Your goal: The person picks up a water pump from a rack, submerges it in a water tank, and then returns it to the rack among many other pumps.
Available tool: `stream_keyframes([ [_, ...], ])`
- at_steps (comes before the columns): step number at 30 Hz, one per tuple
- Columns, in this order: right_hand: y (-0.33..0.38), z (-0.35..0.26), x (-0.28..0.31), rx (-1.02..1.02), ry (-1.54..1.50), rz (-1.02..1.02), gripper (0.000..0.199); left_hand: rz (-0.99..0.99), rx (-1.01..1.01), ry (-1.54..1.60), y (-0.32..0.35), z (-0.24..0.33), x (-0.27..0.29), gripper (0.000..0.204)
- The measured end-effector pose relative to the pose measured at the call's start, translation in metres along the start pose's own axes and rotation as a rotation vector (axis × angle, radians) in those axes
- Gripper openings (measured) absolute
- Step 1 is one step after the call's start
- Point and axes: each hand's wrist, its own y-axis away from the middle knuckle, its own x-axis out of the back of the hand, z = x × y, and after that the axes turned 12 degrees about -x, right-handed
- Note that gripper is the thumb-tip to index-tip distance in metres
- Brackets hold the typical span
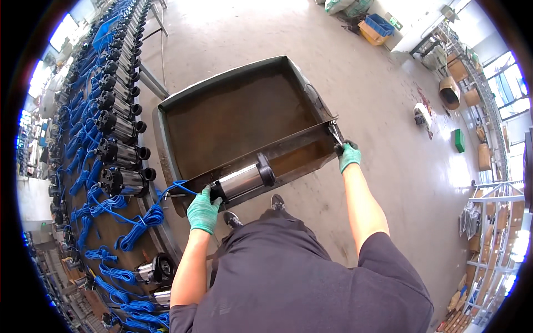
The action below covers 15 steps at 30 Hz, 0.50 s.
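Note:
A steel-bodied submersible pump (241,183) with black ends lies across a dark metal rail on the near side of a water tank (166,129). My left hand (202,212), in a green glove, is closed round the pump's black left end, where a blue cable (183,186) comes out. My right hand (350,156), gloved in green with dark fingertips, is at the tank's right near corner. Its fingers are closed on a small shiny metal fitting (335,132), whose exact kind I cannot make out. Brownish water (239,111) fills the tank.
Along the left runs a long bench with a row of similar pumps (119,152) and coiled blue cables (139,227). At the far right stand shelves (494,222) with cartons. A green box (459,140) and a blue crate (380,25) are on the floor.

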Motion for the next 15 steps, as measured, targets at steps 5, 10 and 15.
stream_keyframes([
  [5, 0.016, 0.008, -0.006, 0.101, 0.613, 0.058, 0.022, -0.055, 0.08, 0.024, 0.004, 0.0, 0.007, 0.06],
  [10, 0.168, -0.01, -0.075, 0.684, 1.33, -0.182, 0.034, -0.092, 0.08, 0.015, 0.002, 0.005, 0.016, 0.065],
  [15, 0.302, 0.036, -0.161, 0.556, 2.035, -0.568, 0.069, -0.067, 0.068, 0.046, 0.007, 0.004, 0.017, 0.063],
])
